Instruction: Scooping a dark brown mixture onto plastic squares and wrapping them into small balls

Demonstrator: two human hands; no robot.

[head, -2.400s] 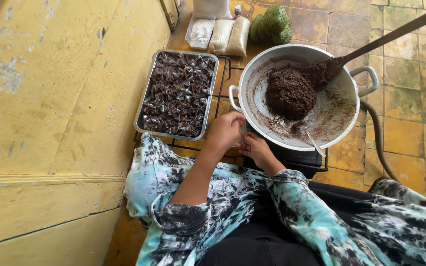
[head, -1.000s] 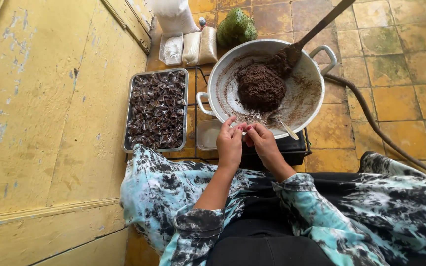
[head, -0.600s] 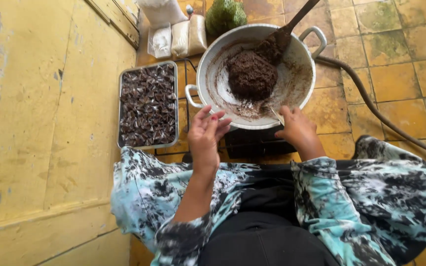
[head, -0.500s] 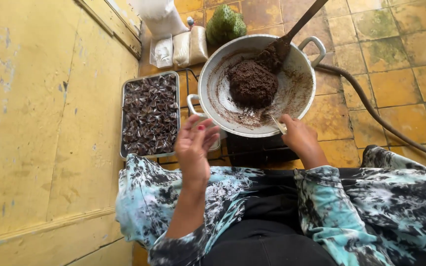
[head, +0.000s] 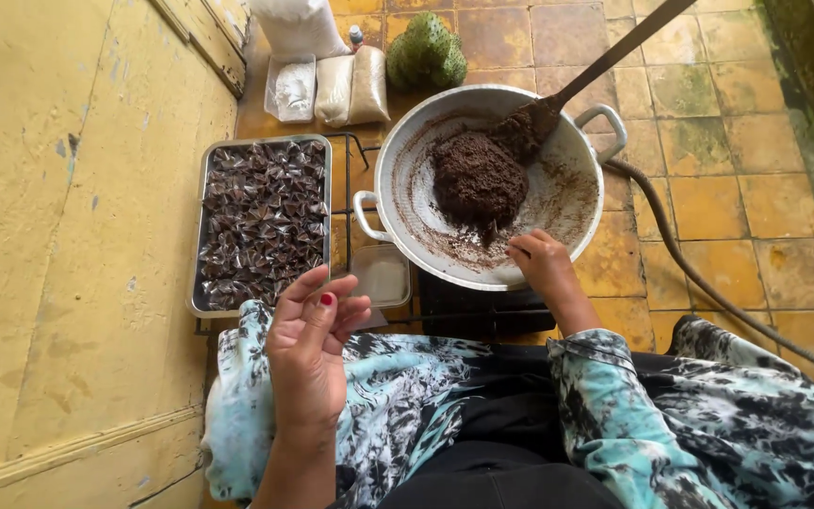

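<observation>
Tiled yellow-orange floor (head: 708, 203) beside a worn yellow wall (head: 58, 217), seen from above a seated person in a blue-and-black patterned garment. Nearest, the left hand (head: 313, 353) is raised over the lap, palm toward the camera, fingers loosely curled and apart, its grip holding nothing visible. The right hand (head: 541, 264) rests at the near rim of a large metal pan (head: 577, 203); whether its fingers pinch anything cannot be told. The pan holds a mound of dark brown paste (head: 478, 179), with a long-handled spatula (head: 605, 61) in it. Left of the pan, a rectangular metal tray (head: 202, 236) is filled with small dark wrapped pieces (head: 261, 221). Farthest, plastic bags (head: 332, 87) and a spiky green fruit (head: 426, 57).
</observation>
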